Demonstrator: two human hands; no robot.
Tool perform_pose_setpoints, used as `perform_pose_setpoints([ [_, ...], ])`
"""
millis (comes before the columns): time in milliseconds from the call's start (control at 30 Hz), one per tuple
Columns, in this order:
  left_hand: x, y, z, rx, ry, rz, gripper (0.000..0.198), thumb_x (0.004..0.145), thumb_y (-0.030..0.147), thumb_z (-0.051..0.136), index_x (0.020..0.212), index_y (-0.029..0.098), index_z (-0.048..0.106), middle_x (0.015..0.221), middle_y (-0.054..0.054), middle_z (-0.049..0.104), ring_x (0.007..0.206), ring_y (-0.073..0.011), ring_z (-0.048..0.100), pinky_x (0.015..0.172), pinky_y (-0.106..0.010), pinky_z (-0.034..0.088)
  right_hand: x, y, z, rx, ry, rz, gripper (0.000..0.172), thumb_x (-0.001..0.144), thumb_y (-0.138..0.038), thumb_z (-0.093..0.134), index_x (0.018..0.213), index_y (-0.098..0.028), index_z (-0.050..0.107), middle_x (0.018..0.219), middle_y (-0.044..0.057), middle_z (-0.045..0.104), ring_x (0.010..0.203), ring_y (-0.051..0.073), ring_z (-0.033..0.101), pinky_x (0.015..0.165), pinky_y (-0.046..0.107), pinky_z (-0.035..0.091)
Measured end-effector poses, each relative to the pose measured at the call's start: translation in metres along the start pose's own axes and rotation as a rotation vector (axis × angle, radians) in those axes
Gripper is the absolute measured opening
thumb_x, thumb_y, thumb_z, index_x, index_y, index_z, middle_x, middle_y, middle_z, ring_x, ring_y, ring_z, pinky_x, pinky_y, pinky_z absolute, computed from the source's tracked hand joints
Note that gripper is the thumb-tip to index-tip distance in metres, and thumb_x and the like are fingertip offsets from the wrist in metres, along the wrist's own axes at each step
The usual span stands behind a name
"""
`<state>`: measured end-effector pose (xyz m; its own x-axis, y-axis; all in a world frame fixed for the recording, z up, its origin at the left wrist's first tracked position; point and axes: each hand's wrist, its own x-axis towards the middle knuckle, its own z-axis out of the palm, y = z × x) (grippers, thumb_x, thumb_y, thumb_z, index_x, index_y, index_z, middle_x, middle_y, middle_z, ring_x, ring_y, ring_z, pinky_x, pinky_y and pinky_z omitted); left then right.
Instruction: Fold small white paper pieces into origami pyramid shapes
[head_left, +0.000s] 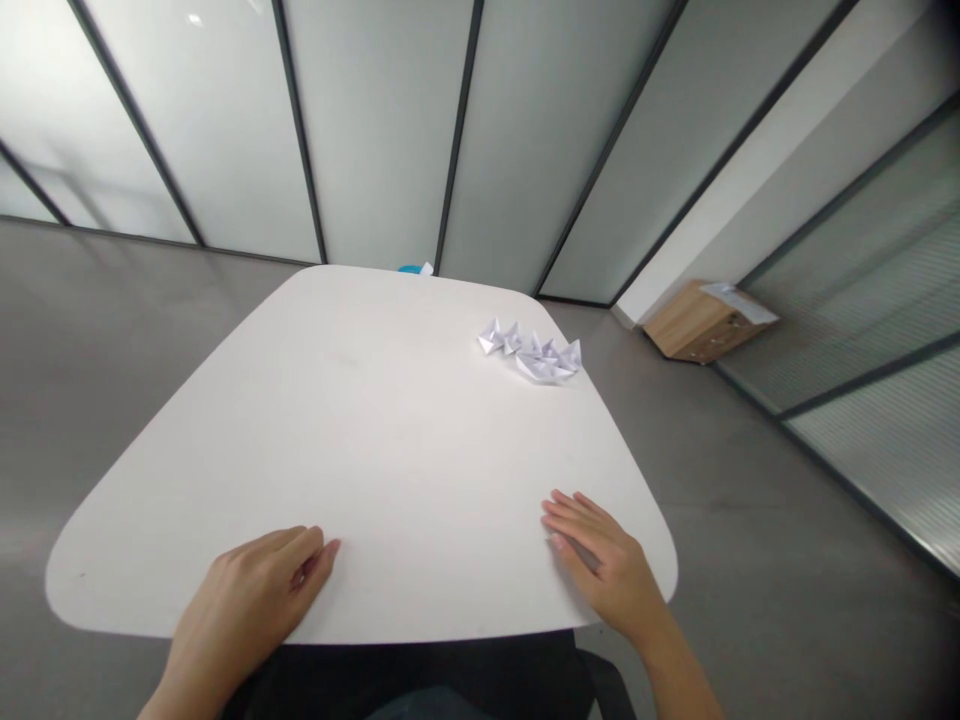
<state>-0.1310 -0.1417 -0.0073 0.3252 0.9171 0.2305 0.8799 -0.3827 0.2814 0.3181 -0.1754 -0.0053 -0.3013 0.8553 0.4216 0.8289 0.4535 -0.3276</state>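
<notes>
My left hand (pixel 259 585) rests on the near left part of the white table (pixel 390 450), its fingers curled under and the thumb lying beside them. Nothing shows in it, though the palm is hidden. On the near right side, my right hand (pixel 600 550) lies palm down with fingers stretched out, holding nothing. Several folded white paper boats (pixel 544 365) stand in a cluster by the table's far right edge, beyond the right hand and apart from it.
Frosted glass panels (pixel 375 130) with dark frames rise behind the table. A wooden box (pixel 697 325) with papers on top stands on the floor at right. Something blue (pixel 409 269) peeks out past the far table edge. A black chair (pixel 600 685) is below me.
</notes>
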Motion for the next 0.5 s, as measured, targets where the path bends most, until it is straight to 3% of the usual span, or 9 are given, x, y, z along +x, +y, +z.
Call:
perform_pose_setpoints([
  [200, 0.003, 0.006, -0.007, 0.059, 0.004, -0.008, 0.037, 0.097, 0.043, 0.051, 0.065, 0.024, 0.047, 0.058, 0.001, 0.053, 0.052, -0.0162, 0.05, 0.056, -0.034, 0.035, 0.0, 0.006, -0.002, 0.024, -0.009, -0.024, 0.029, 0.098, -0.023, 0.06, 0.123, -0.031, 0.073, 0.127, 0.003, 0.073, 0.124, 0.031, 0.067, 0.11, 0.063, 0.054],
  [300, -0.009, 0.019, -0.01, -0.005, 0.038, -0.042, 0.035, 0.099, 0.039, 0.051, 0.066, 0.024, 0.052, 0.061, 0.0, 0.056, 0.056, -0.016, 0.052, 0.058, -0.033, 0.037, -0.003, 0.009, 0.0, 0.059, 0.002, -0.034, 0.028, 0.099, -0.027, 0.06, 0.122, -0.031, 0.074, 0.126, 0.003, 0.074, 0.124, 0.031, 0.067, 0.111, 0.061, 0.053],
  [400, -0.045, 0.017, -0.007, -0.244, 0.064, -0.045, 0.037, 0.097, 0.038, 0.052, 0.064, 0.023, 0.057, 0.059, 0.0, 0.058, 0.057, -0.0139, 0.053, 0.061, -0.029, 0.041, -0.006, 0.012, 0.005, 0.078, 0.037, -0.041, 0.028, 0.1, -0.034, 0.06, 0.124, -0.031, 0.074, 0.128, 0.002, 0.073, 0.123, 0.031, 0.067, 0.114, 0.06, 0.051],
  [433, -0.061, 0.007, -0.006, -0.283, 0.123, -0.112, 0.039, 0.097, 0.04, 0.052, 0.062, 0.023, 0.057, 0.057, 0.0, 0.057, 0.055, -0.0136, 0.052, 0.06, -0.028, 0.041, -0.007, 0.013, 0.007, 0.076, 0.048, -0.049, 0.03, 0.099, -0.037, 0.059, 0.126, -0.031, 0.073, 0.129, 0.002, 0.073, 0.123, 0.032, 0.068, 0.114, 0.06, 0.051],
  [500, -0.103, -0.029, -0.009, -0.214, 0.334, -0.409, 0.047, 0.097, 0.045, 0.048, 0.057, 0.021, 0.053, 0.053, 0.0, 0.053, 0.052, -0.0133, 0.048, 0.058, -0.028, 0.04, -0.007, 0.012, 0.01, 0.081, 0.044, -0.062, 0.034, 0.099, -0.041, 0.059, 0.13, -0.035, 0.071, 0.131, 0.001, 0.072, 0.123, 0.033, 0.068, 0.114, 0.061, 0.05],
])
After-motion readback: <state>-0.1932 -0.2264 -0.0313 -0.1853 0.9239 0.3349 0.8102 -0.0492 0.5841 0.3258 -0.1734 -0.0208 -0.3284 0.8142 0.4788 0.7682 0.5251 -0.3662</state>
